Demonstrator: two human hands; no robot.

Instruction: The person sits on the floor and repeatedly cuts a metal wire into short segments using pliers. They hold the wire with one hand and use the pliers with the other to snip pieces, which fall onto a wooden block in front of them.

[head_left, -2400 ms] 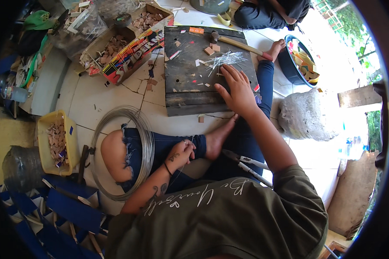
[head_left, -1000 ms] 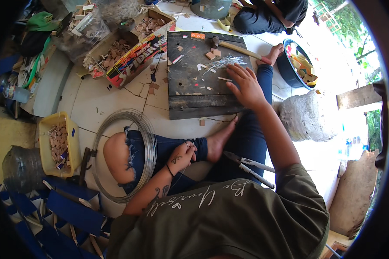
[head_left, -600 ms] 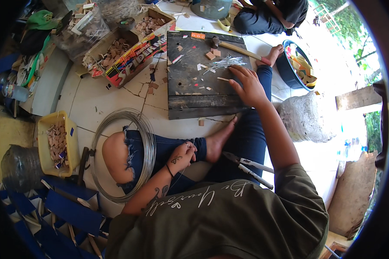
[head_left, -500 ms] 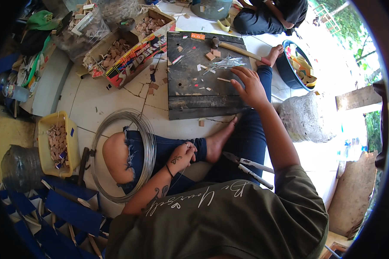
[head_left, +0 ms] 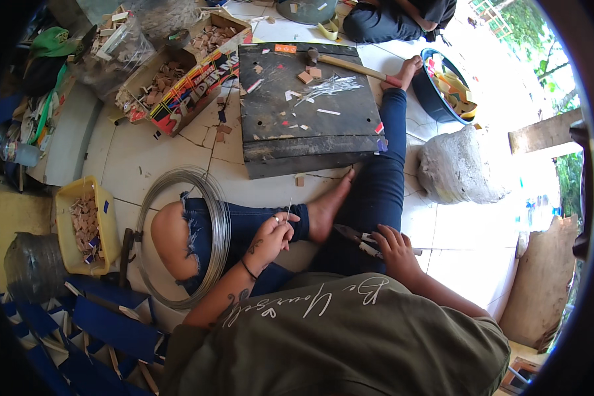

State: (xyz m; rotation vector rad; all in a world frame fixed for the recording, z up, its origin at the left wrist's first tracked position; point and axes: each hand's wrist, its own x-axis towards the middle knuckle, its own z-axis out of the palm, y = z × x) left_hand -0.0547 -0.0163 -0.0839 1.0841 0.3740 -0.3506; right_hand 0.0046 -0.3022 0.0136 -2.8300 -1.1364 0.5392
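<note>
Head view: right hand [head_left: 395,245] on pliers [head_left: 366,241]

Cracked tiled floor [head_left: 145,155] w/ dark work board [head_left: 303,135], wire coil [head_left: 214,218], yellow tub [head_left: 69,201], grey rock(?) [head_left: 455,168], cardboard boxes [head_left: 185,92].

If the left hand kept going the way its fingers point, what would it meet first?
The left hand, pinching a thin wire piece, points up and right; it would likely meet the bare foot first, before the dark work board, though depth is unclear.

Cracked white tile floor [head_left: 153,153] — bright daylight
</note>
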